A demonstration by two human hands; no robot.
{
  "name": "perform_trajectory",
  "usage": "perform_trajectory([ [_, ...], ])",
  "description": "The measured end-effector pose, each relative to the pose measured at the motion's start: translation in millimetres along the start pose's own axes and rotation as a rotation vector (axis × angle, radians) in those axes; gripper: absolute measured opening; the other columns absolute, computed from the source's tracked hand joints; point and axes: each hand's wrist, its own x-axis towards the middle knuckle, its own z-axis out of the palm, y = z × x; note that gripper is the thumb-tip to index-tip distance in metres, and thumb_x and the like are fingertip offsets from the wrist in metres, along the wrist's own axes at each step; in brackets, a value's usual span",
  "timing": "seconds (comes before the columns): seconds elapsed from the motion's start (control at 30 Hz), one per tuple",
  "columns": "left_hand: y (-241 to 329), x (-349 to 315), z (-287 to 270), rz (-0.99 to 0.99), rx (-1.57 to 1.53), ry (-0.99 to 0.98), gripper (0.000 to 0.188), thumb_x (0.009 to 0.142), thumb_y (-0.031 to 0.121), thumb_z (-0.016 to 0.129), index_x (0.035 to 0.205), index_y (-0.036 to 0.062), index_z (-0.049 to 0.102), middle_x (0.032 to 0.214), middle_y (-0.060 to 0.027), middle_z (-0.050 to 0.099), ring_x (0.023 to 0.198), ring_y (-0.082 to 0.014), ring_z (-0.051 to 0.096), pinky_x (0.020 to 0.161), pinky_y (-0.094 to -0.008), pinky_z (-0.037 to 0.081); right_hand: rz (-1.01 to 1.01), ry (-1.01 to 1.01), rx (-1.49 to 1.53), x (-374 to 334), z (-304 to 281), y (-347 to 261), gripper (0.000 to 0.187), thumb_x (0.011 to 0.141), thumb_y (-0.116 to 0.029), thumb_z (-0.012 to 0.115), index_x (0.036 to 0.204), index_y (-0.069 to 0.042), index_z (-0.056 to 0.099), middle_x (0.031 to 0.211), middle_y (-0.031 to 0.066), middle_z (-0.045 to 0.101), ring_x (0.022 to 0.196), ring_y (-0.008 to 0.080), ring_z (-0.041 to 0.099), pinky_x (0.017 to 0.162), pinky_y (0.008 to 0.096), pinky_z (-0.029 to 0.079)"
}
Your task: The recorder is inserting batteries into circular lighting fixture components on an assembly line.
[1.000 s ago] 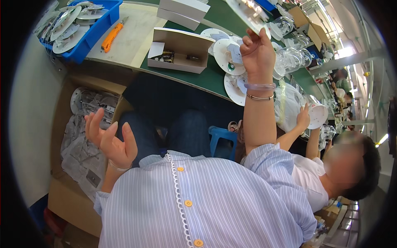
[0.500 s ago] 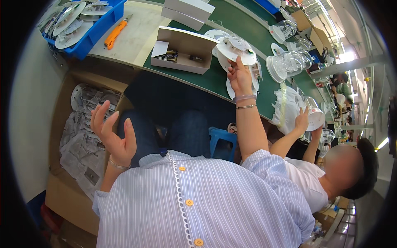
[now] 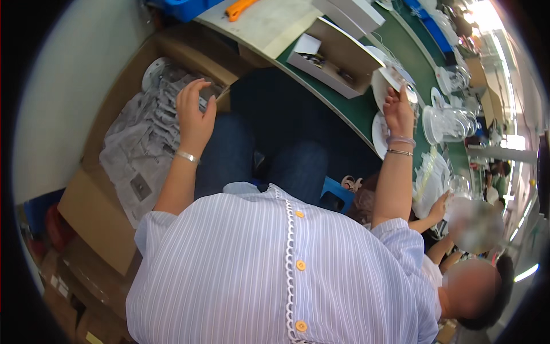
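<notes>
My right hand [image 3: 399,117] grips the edge of a round white plate [image 3: 394,78] above the green worktable [image 3: 344,112]. More white plates [image 3: 378,137] lie stacked under and beside it. Over the near edge of a big cardboard box [image 3: 109,226], my left hand [image 3: 195,117] is raised, its fingers bent and thumb apart, with nothing in it. Inside that box lie several thin pieces in crumpled translucent wrapping [image 3: 134,152], and a white disc [image 3: 154,74] leans at its far end.
A small white carton [image 3: 338,66] holding small dark parts stands on the table, near an orange cutter [image 3: 239,8] and a blue bin [image 3: 186,7]. Clear glass-like lamp bodies [image 3: 452,123] stand further right. At my right, a co-worker [image 3: 452,281] handles a blurred round piece.
The whole view has swung toward the box on the left. My left hand has moved forward to the box, fingers closer together. The right hand keeps hold of the white plate, now tilted more.
</notes>
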Motion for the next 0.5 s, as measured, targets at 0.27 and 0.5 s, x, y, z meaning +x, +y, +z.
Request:
perform_trajectory([
  [0.27, -154, -53, 24, -0.486, 0.094, -0.47, 0.035, 0.076, 0.018, 0.058, 0.107, 0.0017, 0.055, 0.103, -0.019, 0.059, 0.098, -0.0352, 0.055, 0.085, -0.0397, 0.043, 0.125, -0.09, -0.093, -17, 2, -6, 0.04, 0.088, -0.045, 0.048, 0.098, -0.007, 0.055, 0.082, 0.0038, 0.062, 0.061, 0.0108, 0.051, 0.05, 0.0205, 0.04],
  [0.5, -209, -38, 55, -0.683, 0.141, -0.501, 0.042, 0.075, 0.02, 0.058, 0.112, -0.0005, 0.052, 0.105, -0.0228, 0.056, 0.101, -0.0368, 0.053, 0.086, -0.0407, 0.043, -0.061, -0.014, -0.37, -80, 15, 31, 0.037, 0.089, -0.038, 0.048, 0.071, -0.008, 0.057, 0.051, 0.0, 0.052, 0.036, 0.0072, 0.04, 0.034, 0.0183, 0.025],
])
